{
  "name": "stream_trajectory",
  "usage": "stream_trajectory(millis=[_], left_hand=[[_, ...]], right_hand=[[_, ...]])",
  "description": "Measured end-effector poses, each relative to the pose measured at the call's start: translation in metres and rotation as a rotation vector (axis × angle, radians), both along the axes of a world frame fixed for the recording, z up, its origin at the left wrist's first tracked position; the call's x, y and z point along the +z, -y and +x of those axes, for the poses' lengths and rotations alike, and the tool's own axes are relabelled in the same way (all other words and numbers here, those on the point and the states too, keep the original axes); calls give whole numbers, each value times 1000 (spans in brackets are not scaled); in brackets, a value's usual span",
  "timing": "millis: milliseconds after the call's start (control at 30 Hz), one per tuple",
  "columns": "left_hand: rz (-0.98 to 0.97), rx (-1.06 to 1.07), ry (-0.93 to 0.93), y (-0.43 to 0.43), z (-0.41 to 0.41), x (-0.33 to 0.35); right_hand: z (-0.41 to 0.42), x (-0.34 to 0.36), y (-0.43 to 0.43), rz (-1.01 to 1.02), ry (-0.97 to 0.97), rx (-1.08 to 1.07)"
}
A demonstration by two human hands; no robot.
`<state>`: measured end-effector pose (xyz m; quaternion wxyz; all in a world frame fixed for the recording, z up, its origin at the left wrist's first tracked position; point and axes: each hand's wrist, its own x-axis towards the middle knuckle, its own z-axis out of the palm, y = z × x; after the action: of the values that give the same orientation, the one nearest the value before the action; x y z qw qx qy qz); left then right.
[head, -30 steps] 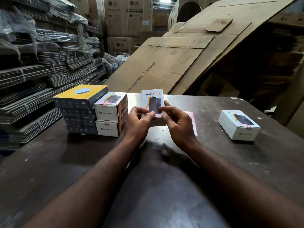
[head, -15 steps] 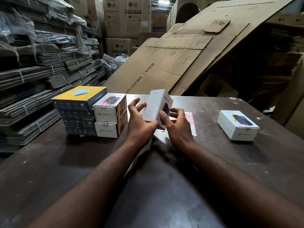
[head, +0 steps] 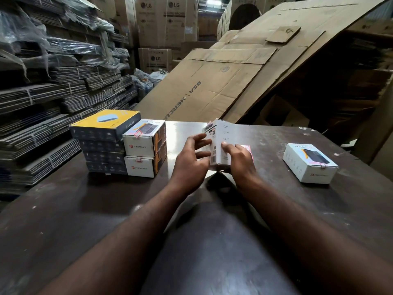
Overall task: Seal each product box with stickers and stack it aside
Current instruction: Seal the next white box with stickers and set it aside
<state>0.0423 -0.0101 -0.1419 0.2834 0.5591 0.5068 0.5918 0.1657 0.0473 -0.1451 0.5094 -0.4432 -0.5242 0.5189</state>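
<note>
right hand (head: 240,162) grip wraps tilted product box (head: 221,143), left hand (head: 189,162) fingers spread against it; square the flap before stickering; stack (head: 144,145) sits at 9 o'clock

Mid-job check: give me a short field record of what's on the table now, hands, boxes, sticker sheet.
held box: white, tilted, barcode side facing camera
right hand: grips held box, thumb on its face
left hand: fingers spread, touching its left side
white stack: two stickered boxes, left of hands
dark stack: yellow-topped, beside white stack
lone box: lying flat, far right
sticker sheet: partly hidden behind right hand
</note>
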Motion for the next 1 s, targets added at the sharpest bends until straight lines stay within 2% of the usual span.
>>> stream_trajectory(millis=[200, 400, 500, 633, 733, 833, 1000], left_hand=[[7, 84, 133, -3, -10, -1], [-2, 112, 156, -5, -15, 0], [-10, 182, 221, -8, -22, 0], [-99, 64, 429, -8, -21, 5], [-91, 4, 475, -9, -19, 6], [-72, 34, 458, -8, -21, 7], [-65, 10, 365, -7, -21, 4]], right_hand=[[1, 1, 4, 4, -83, 176], [2, 6, 5, 28, -19, 171], [6, 5, 3, 22, -69, 229], [8, 1, -1, 4, -76, 383], [8, -2, -4, 20, -13, 423], [6, -2, -4, 102, 82, 378], [5, 1, -7, 429, 286, 157]])
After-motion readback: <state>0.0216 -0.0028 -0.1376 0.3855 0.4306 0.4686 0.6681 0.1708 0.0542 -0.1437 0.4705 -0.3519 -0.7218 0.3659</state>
